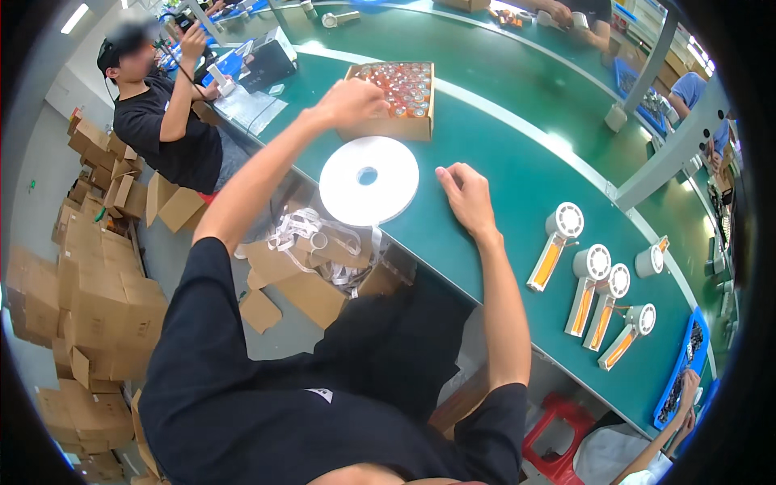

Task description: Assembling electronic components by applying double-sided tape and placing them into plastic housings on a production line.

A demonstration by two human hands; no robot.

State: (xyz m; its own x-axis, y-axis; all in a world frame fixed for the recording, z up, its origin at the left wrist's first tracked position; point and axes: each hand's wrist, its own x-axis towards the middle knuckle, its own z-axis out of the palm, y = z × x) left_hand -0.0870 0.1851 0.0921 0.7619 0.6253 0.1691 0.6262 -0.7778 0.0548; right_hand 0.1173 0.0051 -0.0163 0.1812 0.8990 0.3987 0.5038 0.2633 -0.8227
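Observation:
My left hand (352,102) reaches over the left side of an open cardboard box (396,128). Its fingers are bent together at the small round orange-and-clear parts (411,87) that fill the box; whatever is at the fingertips is hidden. Loosely curled on the green table, my right hand (469,198) holds nothing I can see, its thumb apart from the fingers. A large white roll of tape (339,182) lies flat between my hands, its near edge over the table's border.
Several white handheld fans (596,263) with orange strips lie on the green table (517,323) at right. Beyond them is a blue tray (671,392) of small dark parts near another person's hands. Below the table edge, a carton (307,283) holds tangled white strips. A co-worker (158,113) sits at far left.

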